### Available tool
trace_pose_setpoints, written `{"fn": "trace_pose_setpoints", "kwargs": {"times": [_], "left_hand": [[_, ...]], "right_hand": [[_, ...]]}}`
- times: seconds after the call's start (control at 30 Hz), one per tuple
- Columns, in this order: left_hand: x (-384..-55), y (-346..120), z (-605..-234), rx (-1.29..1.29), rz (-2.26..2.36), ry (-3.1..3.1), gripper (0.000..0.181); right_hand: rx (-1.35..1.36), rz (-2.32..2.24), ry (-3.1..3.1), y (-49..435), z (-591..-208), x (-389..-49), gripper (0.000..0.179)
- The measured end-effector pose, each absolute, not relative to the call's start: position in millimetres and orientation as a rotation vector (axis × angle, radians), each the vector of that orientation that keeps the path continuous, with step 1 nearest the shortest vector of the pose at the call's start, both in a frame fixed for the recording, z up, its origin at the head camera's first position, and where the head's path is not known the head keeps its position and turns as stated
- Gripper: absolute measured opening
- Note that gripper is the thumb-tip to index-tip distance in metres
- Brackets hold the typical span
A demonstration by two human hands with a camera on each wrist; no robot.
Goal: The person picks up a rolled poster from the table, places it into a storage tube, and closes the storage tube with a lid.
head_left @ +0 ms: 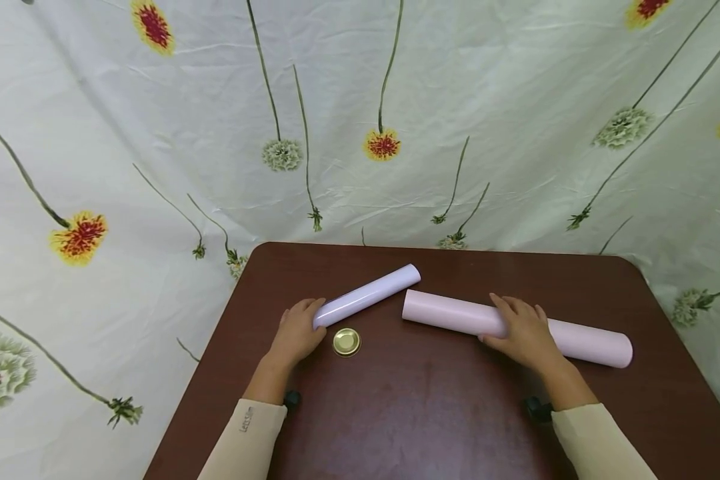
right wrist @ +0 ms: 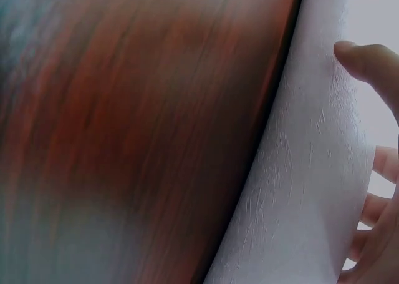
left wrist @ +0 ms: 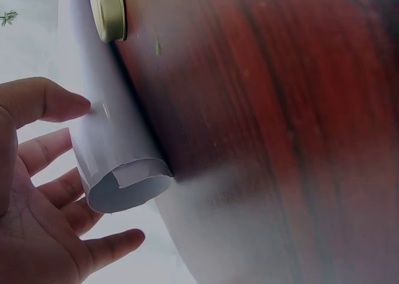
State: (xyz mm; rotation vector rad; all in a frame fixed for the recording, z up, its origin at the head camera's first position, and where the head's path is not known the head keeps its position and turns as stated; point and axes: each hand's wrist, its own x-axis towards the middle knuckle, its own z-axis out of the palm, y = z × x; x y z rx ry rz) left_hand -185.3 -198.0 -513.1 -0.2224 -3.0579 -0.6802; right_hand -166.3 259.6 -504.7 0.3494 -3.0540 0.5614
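A smooth white paper roll (head_left: 367,297) lies slanted on the table, left of the middle. My left hand (head_left: 298,331) holds its near end, thumb on one side and fingers on the other; the left wrist view shows the roll's hollow open end (left wrist: 131,193) with the little finger stretched past it. A larger pale pink roll (head_left: 450,313) with a textured surface lies to the right. Across its middle my right hand (head_left: 522,333) grips it, thumb on the near side, fingers over the far side. A small round gold tin (head_left: 347,342) sits beside my left hand.
The dark brown wooden table (head_left: 396,413) has rounded far corners. Behind it hangs a white cloth (head_left: 348,80) printed with flowers, close to the table's far edge. The two rolls' inner ends lie near each other around the middle.
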Motion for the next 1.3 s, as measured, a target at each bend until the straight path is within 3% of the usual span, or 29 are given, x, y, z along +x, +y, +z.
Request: {"fn": "trace_pose_setpoints", "kwargs": {"times": [0.27,0.8,1.3], "left_hand": [[-189,-196,-517,-0.211,-0.695,-3.072,0.062],[-191,-195,-516,-0.195,-0.739,-3.075,0.059],[-187,-200,-512,-0.155,-0.920,-3.012,0.056]], "right_hand": [[0.397,0.468,-3.045,252,-507,-173,0.088],[0.447,0.375,-3.094,245,-508,-184,0.097],[0.454,0.357,-3.080,246,-511,-185,0.087]]}}
